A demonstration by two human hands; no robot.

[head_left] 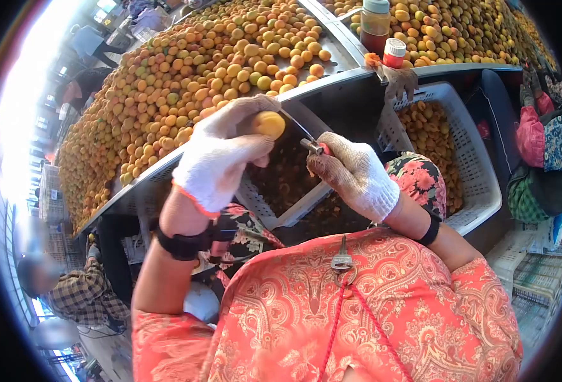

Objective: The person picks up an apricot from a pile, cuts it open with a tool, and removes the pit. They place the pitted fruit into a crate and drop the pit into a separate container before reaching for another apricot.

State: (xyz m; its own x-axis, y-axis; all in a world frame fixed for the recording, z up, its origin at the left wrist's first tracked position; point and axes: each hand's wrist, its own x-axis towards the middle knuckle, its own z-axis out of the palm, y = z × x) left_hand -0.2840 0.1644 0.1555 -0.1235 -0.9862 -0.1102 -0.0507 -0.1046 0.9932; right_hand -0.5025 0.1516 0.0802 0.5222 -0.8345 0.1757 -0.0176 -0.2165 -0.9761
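My left hand (220, 149), in a white knit glove stained brown at the fingers, is closed around a yellow-orange apricot (269, 125). To its right, my right hand (356, 175), gloved the same way, grips a thin metal tool (298, 125) with a bit of red at its handle. The tool's slim shaft points up and left, its far end close beside the apricot. I cannot tell the exact kind of tool. Below both hands sits a crate (298, 207) with dark brown pieces in it.
A heap of apricots (192, 83) covers the metal table ahead. On its rim stand a bottle of dark liquid (375, 28) and a red jar with a white lid (394, 54); a stained glove (400, 83) hangs there. Right, a white crate (478, 169) holds cut apricots. People sit on both sides.
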